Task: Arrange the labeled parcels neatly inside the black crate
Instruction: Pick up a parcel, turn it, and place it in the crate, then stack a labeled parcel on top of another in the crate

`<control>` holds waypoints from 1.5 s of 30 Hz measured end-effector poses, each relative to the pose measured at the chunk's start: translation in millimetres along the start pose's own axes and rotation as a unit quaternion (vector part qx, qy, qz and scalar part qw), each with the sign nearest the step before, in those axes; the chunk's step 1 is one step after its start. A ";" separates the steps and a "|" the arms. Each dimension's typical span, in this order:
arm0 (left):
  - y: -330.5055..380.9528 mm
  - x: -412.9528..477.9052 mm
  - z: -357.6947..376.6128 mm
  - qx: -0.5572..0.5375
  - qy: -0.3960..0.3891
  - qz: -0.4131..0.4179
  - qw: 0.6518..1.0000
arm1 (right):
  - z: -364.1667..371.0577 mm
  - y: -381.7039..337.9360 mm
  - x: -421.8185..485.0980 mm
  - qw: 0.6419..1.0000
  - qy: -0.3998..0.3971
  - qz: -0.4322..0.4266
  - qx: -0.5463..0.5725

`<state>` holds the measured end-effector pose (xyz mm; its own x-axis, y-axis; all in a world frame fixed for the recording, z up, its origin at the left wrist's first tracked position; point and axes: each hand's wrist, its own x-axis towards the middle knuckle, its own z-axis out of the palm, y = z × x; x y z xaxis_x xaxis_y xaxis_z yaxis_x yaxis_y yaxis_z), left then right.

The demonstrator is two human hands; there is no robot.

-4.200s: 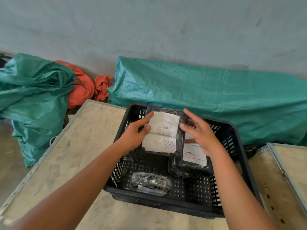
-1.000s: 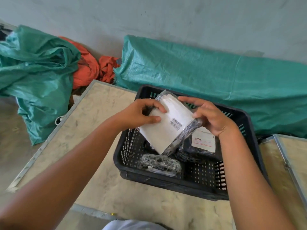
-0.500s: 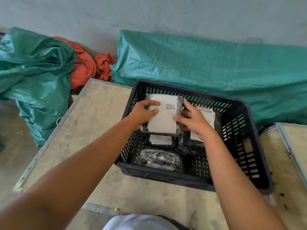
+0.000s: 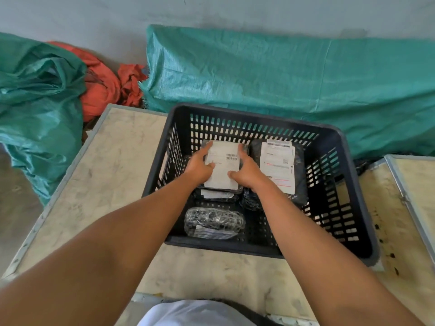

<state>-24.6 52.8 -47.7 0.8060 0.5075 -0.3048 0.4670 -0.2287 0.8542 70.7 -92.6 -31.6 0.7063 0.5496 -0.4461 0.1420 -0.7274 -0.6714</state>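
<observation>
A black slotted crate (image 4: 339,184) stands on a pale table. Both my hands reach into its far left part. My left hand (image 4: 200,167) and my right hand (image 4: 247,171) grip the two sides of a white-labelled parcel (image 4: 223,168), which lies flat on top of another labelled parcel (image 4: 217,196). To the right lies a dark parcel with a long white label (image 4: 277,165). A clear-wrapped dark parcel (image 4: 213,222) rests near the crate's front wall.
The pale table (image 4: 113,175) has a metal edge on the left and open floor beyond it. A second table (image 4: 409,196) adjoins on the right. Green tarpaulins (image 4: 270,74) and an orange cloth (image 4: 101,85) lie against the wall behind.
The parcel, held tilted above the crate a second ago, has been turned flat and lowered onto the stack in the far left part. Both hands stay on its sides.
</observation>
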 end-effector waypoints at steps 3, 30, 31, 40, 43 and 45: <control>-8.5 -0.3 1.8 0.037 -0.021 -0.026 0.999 | 3.9 0.0 3.8 0.998 -0.036 0.019 -0.040; 43.7 -65.0 -48.0 0.230 -0.206 0.039 0.950 | -47.2 14.5 -61.7 0.986 -0.139 -0.097 -0.010; 39.3 -71.0 -50.1 0.242 -0.227 0.033 0.943 | -45.8 17.9 -66.7 0.978 -0.184 -0.096 -0.008; 22.0 -99.2 -49.4 0.357 -0.384 0.044 0.851 | -4.8 30.4 -85.3 0.953 -0.236 -0.165 -0.091; 16.6 -99.1 -47.4 0.356 -0.342 0.061 0.868 | -9.8 29.2 -82.6 0.962 -0.206 -0.162 -0.079; 15.3 -99.2 -47.9 0.348 -0.319 0.070 0.879 | -15.4 25.9 -83.1 0.966 -0.181 -0.166 -0.077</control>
<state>-114.9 38.8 15.7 0.8097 -0.0847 -0.5807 0.2768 -0.8174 0.5052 26.3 -163.4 -2.8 0.3184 0.8511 -0.4175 0.4406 -0.5228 -0.7297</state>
